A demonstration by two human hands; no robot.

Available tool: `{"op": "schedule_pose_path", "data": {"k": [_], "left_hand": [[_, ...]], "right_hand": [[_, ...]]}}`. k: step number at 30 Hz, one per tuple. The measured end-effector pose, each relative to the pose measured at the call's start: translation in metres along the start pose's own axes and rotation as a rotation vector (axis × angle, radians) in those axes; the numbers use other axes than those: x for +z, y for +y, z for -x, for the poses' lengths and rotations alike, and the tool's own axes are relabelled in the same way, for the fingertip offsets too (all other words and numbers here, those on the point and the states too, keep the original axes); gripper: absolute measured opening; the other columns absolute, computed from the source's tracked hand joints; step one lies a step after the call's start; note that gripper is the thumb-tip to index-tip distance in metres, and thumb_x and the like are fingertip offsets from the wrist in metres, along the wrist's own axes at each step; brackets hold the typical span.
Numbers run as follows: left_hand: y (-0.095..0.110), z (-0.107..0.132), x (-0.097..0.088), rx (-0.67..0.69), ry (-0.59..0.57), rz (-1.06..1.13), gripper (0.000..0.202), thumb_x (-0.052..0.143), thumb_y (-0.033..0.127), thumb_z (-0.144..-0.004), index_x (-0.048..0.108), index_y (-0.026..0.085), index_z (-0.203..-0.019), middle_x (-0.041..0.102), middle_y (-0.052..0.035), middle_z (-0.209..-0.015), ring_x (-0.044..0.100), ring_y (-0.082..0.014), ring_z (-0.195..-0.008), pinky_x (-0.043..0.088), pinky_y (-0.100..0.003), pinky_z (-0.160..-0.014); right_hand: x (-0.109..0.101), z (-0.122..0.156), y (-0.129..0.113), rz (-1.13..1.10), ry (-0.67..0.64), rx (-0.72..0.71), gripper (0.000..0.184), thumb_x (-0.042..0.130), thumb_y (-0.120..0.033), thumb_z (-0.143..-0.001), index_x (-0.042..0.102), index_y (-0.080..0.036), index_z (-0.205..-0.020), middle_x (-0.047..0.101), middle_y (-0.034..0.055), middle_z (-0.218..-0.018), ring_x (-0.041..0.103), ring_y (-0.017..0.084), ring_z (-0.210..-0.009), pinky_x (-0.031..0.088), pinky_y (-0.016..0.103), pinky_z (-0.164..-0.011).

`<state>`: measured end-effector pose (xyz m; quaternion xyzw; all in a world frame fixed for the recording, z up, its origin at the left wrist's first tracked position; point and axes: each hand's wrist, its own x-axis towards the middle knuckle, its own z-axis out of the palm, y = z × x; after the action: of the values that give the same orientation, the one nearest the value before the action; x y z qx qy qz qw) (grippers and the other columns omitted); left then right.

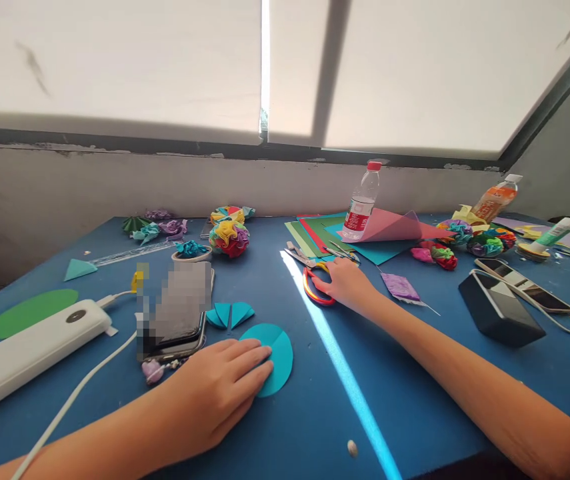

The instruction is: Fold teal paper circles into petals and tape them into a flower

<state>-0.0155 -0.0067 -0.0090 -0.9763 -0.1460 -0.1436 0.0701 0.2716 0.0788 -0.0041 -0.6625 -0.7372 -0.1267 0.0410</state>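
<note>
Palm down, my left hand (225,377) rests over the left part of a turquoise paper circle (281,363), its fingers stretched out flat. Just beyond that circle lie folded turquoise paper pieces (231,315), cut like fan wedges. My right hand (345,283) reaches further out and grips the red and yellow handle of a pair of scissors (311,288). The blades of the scissors point away to the left on the table; some fingertips are hidden behind the hand. A purple packet (401,288) lies to the right of that hand.
Phones (185,300) and a white power bank (39,353) with a cable lie left. Coloured paper sheets (309,233), a water bottle (361,203) and crumpled paper balls (229,238) stand further back. A black box (499,310) and a phone (525,285) are at right.
</note>
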Motion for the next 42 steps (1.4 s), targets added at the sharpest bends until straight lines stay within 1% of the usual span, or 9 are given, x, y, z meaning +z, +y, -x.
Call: {"op": "schedule_pose_path", "data": {"k": [8, 12, 18, 22, 24, 28, 31, 37, 42], "left_hand": [[-0.002, 0.0, 0.001, 0.018, 0.006, 0.02, 0.03, 0.039, 0.015, -0.09, 0.054, 0.013, -0.116, 0.063, -0.0129, -0.116, 0.059, -0.0254, -0.106, 0.053, -0.038, -0.085], [-0.003, 0.002, 0.004, 0.02, 0.04, 0.005, 0.031, 0.04, 0.014, -0.089, 0.053, 0.013, -0.117, 0.063, -0.0121, -0.116, 0.059, -0.0251, -0.107, 0.052, -0.038, -0.088], [-0.002, 0.002, 0.004, 0.021, 0.021, 0.01, 0.03, 0.039, 0.013, -0.089, 0.054, 0.012, -0.115, 0.063, -0.0123, -0.118, 0.058, -0.0255, -0.107, 0.052, -0.039, -0.088], [-0.001, 0.0, 0.002, 0.016, 0.035, 0.01, 0.029, 0.038, 0.013, -0.09, 0.054, 0.012, -0.114, 0.063, -0.0123, -0.117, 0.058, -0.0259, -0.106, 0.052, -0.039, -0.084], [0.0, -0.001, 0.0, 0.009, 0.025, 0.012, 0.029, 0.037, 0.014, -0.09, 0.054, 0.012, -0.113, 0.063, -0.0122, -0.117, 0.058, -0.0259, -0.106, 0.052, -0.038, -0.083], [0.001, -0.002, -0.004, 0.008, 0.006, 0.022, 0.029, 0.036, 0.014, -0.091, 0.055, 0.013, -0.113, 0.064, -0.012, -0.115, 0.059, -0.0257, -0.104, 0.052, -0.038, -0.083], [0.001, -0.002, -0.005, 0.007, 0.005, 0.021, 0.029, 0.037, 0.014, -0.09, 0.054, 0.012, -0.114, 0.064, -0.012, -0.116, 0.06, -0.0258, -0.103, 0.052, -0.039, -0.083], [0.001, -0.001, -0.003, 0.006, 0.028, 0.026, 0.029, 0.039, 0.013, -0.089, 0.054, 0.012, -0.114, 0.063, -0.0123, -0.115, 0.06, -0.0264, -0.104, 0.052, -0.039, -0.083], [0.001, -0.001, -0.002, 0.012, 0.017, 0.016, 0.028, 0.039, 0.013, -0.089, 0.054, 0.013, -0.113, 0.063, -0.0125, -0.115, 0.059, -0.0262, -0.105, 0.051, -0.038, -0.082]], "right_hand": [[-0.001, 0.001, -0.001, -0.04, -0.005, -0.074, 0.039, 0.046, -0.044, -0.089, 0.065, -0.01, -0.095, 0.063, 0.0145, -0.094, 0.056, 0.025, -0.091, 0.04, 0.03, -0.076], [0.0, 0.002, 0.0, -0.067, -0.003, -0.059, 0.039, 0.045, -0.045, -0.089, 0.064, -0.01, -0.092, 0.063, 0.0148, -0.093, 0.056, 0.025, -0.089, 0.04, 0.031, -0.074], [-0.008, 0.006, -0.006, -0.133, -0.063, -0.062, 0.035, 0.059, -0.044, -0.078, 0.062, -0.012, -0.09, 0.064, 0.0118, -0.092, 0.058, 0.024, -0.086, 0.039, 0.028, -0.068], [-0.012, 0.008, -0.012, -0.167, -0.108, -0.042, 0.033, 0.06, -0.04, -0.078, 0.06, -0.012, -0.093, 0.063, 0.0122, -0.096, 0.057, 0.024, -0.09, 0.039, 0.027, -0.068], [-0.013, 0.008, -0.012, -0.181, -0.135, -0.022, 0.032, 0.059, -0.04, -0.077, 0.058, -0.012, -0.093, 0.063, 0.0117, -0.096, 0.058, 0.023, -0.087, 0.038, 0.026, -0.064], [-0.021, 0.01, -0.006, -0.213, -0.231, -0.016, 0.027, 0.06, -0.041, -0.074, 0.056, -0.016, -0.083, 0.063, 0.0062, -0.084, 0.057, 0.017, -0.069, 0.034, 0.024, -0.051], [-0.026, 0.015, -0.006, -0.218, -0.278, -0.023, 0.024, 0.063, -0.036, -0.07, 0.055, -0.017, -0.082, 0.062, 0.0054, -0.084, 0.056, 0.016, -0.067, 0.033, 0.023, -0.049], [-0.022, 0.017, -0.02, -0.155, -0.231, 0.072, 0.029, 0.049, -0.041, -0.084, 0.052, -0.013, -0.092, 0.062, 0.0118, -0.09, 0.06, 0.022, -0.074, 0.035, 0.027, -0.053], [-0.02, 0.016, -0.023, -0.1, -0.179, 0.082, 0.03, 0.053, -0.037, -0.084, 0.05, -0.011, -0.098, 0.06, 0.0141, -0.1, 0.06, 0.024, -0.086, 0.038, 0.027, -0.06]]}}
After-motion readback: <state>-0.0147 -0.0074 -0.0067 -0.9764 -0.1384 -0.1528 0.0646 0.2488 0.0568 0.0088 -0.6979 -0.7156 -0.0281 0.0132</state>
